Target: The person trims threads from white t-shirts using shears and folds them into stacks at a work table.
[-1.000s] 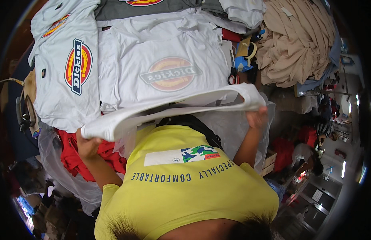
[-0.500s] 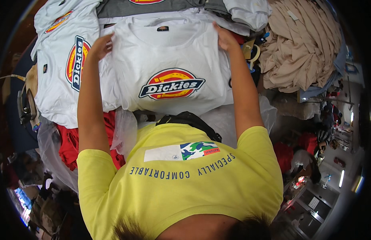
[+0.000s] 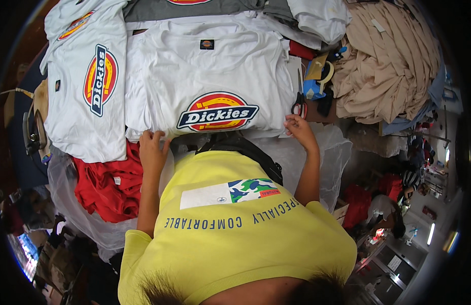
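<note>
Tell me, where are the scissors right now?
In the head view, the red-handled scissors lie on the person's right, just off the right edge of the white T-shirt, directly above the right hand.

i see a bright yellow short-sleeved shirt [image 3: 235, 239] filling the lower frame, its sleeves ending above the elbows, so both forearms are bare. across the chest sits a white rectangular patch [image 3: 230, 192] with a blue, green and red camouflage section, and a curved line of dark blue lettering beneath. a black strap [image 3: 248, 150] crosses near the collar. the hands wear no gloves.
</note>
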Action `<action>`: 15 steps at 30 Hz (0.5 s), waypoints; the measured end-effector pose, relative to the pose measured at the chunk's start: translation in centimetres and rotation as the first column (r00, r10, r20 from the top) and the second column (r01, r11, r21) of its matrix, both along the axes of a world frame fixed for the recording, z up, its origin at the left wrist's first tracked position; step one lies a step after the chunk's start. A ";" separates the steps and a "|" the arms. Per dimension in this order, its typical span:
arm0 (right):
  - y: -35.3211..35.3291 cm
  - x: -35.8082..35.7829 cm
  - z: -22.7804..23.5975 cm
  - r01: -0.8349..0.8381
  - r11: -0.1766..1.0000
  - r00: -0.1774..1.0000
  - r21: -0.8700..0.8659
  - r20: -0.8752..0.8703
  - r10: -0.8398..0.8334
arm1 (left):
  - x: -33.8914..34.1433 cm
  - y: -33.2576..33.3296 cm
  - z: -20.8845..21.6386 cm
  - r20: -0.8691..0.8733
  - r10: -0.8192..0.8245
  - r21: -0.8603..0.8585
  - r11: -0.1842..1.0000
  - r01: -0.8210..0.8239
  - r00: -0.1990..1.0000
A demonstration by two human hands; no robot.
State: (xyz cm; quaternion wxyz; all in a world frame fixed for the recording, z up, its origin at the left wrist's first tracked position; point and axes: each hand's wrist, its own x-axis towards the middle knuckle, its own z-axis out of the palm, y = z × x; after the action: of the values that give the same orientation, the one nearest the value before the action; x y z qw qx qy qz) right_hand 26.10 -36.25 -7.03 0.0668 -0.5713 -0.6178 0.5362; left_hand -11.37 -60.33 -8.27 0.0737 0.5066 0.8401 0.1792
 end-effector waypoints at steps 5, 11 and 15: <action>-1.0 -0.7 -1.9 0.002 0.993 1.000 0.118 0.003 -0.002 | 0.8 -0.6 -1.5 -0.118 0.074 -0.085 0.993 -0.085 0.990; -0.5 0.4 -2.6 -0.116 0.988 0.990 0.100 -0.070 0.123 | -6.2 -3.6 -0.1 0.959 0.220 -0.044 0.737 -0.675 0.177; 0.0 1.5 -3.2 -0.243 0.963 0.955 0.113 -0.144 0.258 | -10.5 -6.4 -0.7 0.972 0.155 -0.046 0.861 -0.506 0.176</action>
State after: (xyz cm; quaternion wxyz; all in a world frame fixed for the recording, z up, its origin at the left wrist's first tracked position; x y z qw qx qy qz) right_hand 27.56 -36.28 -10.25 0.0734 -0.4404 -0.7025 0.5541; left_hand -21.82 -66.75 -8.95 0.4493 0.0996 0.6730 0.5790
